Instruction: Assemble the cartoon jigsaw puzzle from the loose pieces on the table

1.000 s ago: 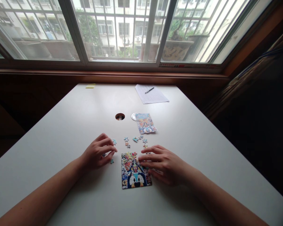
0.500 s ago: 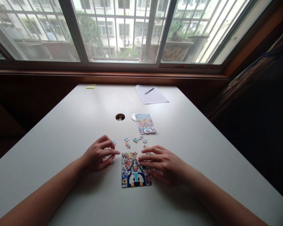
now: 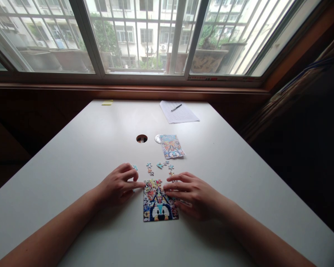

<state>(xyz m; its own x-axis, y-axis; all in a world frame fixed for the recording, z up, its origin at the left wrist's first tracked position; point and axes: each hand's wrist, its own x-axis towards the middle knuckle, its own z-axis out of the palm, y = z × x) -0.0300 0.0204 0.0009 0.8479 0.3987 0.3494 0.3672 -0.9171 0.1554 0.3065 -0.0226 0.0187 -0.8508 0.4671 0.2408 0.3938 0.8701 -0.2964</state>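
A partly assembled jigsaw puzzle (image 3: 160, 207) with a blue cartoon dog face lies flat on the table between my hands. My left hand (image 3: 122, 183) has its index finger stretched out, the tip at the puzzle's upper left edge, the other fingers curled; nothing shows in its grasp. Spread fingers of my right hand (image 3: 192, 193) rest over the puzzle's right side and hide part of it. Loose puzzle pieces (image 3: 150, 171) lie beyond the puzzle's top edge. One light blue piece (image 3: 135, 168) sits beside my left fingers, and a few more are partly covered by my hands.
Farther back lies a picture card (image 3: 172, 146) of the same design, overlapping a round silvery disc (image 3: 157, 138). Left of it the white table (image 3: 72, 155) has a round hole (image 3: 141, 138). Near the window are paper sheets (image 3: 178, 115), a pen (image 3: 176, 107) and yellow notes (image 3: 107, 102).
My left hand has shifted slightly right, its index fingertip now at the puzzle's left edge and the other fingers more curled. The right hand has stayed in place.
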